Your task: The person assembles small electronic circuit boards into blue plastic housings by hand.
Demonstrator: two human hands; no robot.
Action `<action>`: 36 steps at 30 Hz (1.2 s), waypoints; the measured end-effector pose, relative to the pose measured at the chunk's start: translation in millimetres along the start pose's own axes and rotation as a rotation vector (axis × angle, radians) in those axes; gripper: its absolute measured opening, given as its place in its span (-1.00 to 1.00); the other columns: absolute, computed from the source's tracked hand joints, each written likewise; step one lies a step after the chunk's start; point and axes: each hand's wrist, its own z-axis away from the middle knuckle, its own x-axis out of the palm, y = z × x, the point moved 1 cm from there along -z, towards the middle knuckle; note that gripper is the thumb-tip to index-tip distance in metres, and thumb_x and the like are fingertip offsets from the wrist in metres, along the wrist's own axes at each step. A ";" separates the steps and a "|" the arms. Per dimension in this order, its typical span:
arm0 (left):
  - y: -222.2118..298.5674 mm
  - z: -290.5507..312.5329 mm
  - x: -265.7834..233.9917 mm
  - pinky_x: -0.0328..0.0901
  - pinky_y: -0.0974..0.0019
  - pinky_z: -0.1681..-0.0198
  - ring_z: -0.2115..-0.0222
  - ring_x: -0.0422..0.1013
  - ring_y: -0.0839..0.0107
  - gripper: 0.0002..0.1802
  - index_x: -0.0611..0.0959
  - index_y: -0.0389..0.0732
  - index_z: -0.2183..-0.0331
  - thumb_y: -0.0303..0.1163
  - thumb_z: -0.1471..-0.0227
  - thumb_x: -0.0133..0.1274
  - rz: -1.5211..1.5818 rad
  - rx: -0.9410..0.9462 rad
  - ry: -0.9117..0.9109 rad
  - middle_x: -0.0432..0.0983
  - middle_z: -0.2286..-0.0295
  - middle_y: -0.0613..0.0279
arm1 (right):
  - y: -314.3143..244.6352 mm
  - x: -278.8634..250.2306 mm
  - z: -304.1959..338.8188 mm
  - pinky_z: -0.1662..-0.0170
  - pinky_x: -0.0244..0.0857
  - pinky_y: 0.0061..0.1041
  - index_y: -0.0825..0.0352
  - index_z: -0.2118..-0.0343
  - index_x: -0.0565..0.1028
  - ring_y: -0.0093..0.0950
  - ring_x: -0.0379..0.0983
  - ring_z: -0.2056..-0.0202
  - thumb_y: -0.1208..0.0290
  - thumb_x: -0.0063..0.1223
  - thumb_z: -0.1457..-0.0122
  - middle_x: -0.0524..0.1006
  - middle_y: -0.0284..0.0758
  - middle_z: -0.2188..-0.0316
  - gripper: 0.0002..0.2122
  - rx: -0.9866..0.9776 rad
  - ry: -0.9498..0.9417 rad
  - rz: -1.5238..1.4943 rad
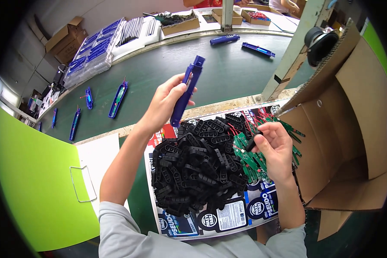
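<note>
While the left hand [170,96] holds a blue elongated plastic housing [188,92], the right hand [274,146] has a small black plastic piece [250,145]. Left grip: thumb and fingers closed around the housing's middle, pinching it. Housing is tilted, upper end leaning right, lower end by the far edge of the black parts pile. Right grip: thumb and fingertips pinching the black piece, over the left part of the green circuit boards [254,165]; can't tell if it touches them.

Boards are bunched with red wires [232,128], just right of the pile of black plastic parts [195,167], which look like rounded, slotted pieces. Both groups lie on a printed sheet [234,215] in front of the person. Open cardboard box [331,142] right beside the boards.

Beyond, long green table [159,64]: four blue housings plainly visible at left, nearest to the hands being one with a green board inside [118,99]; two more at the far right, one [224,39] left of the other [258,49]. Far left side: clear tray [90,73] stacked with blue housings. Lime-green panel [34,180] with a wire handle [82,184] stands near left. Grey post [286,60] rises behind the boards.
</note>
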 end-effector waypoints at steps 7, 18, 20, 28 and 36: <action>15.4 60.0 59.4 0.48 0.23 0.09 0.21 0.50 0.36 -0.42 0.33 -0.36 -0.29 -0.26 -0.36 -0.20 0.325 -0.097 -0.089 0.56 0.07 -0.02 | -31.9 37.0 -13.4 0.24 0.47 -0.62 0.46 0.05 0.52 -0.64 0.57 0.29 0.63 0.21 -0.28 0.62 -0.33 0.25 -0.80 -0.067 -0.018 -0.030; 9.8 92.2 92.7 0.49 0.32 0.03 0.10 0.50 0.48 -0.51 0.44 -0.31 -0.27 -0.30 -0.43 -0.15 0.367 -0.054 -0.147 0.47 -0.03 0.13 | -33.9 61.8 -8.5 0.16 0.32 -0.39 0.33 0.31 0.67 -0.38 0.41 0.20 0.61 0.39 -0.02 0.44 -0.31 0.28 -0.84 -0.587 0.159 0.824; 8.9 93.6 96.9 0.50 0.33 0.09 0.18 0.52 0.46 -0.54 0.50 -0.33 -0.21 -0.40 -0.35 -0.05 0.283 -0.026 -0.089 0.48 0.05 0.16 | -36.0 64.8 -5.1 0.14 0.31 -0.39 0.32 0.34 0.66 -0.37 0.39 0.20 0.61 0.39 -0.01 0.43 -0.32 0.28 -0.85 -0.622 0.172 0.898; 12.7 90.6 112.8 0.41 0.13 0.25 0.34 0.51 0.03 -0.57 0.58 -0.43 -0.06 -0.68 -0.11 0.06 -0.494 0.562 0.168 0.51 0.31 -0.09 | -37.7 58.8 -1.9 0.09 0.22 -0.29 0.30 -0.04 0.41 -0.37 0.34 0.23 0.46 0.51 0.10 0.39 -0.31 0.19 -0.39 -0.492 0.315 0.886; 20.3 95.8 108.0 0.45 0.48 0.38 0.35 0.50 0.60 -0.49 0.39 -0.33 -0.29 -0.58 -0.35 -0.06 -0.032 -0.001 -0.043 0.54 0.16 0.21 | -47.5 11.5 -19.4 0.20 0.35 -0.51 0.37 -0.07 0.49 -0.57 0.44 0.32 0.39 0.46 -0.05 0.49 -0.35 0.25 -0.48 -0.175 -0.085 0.407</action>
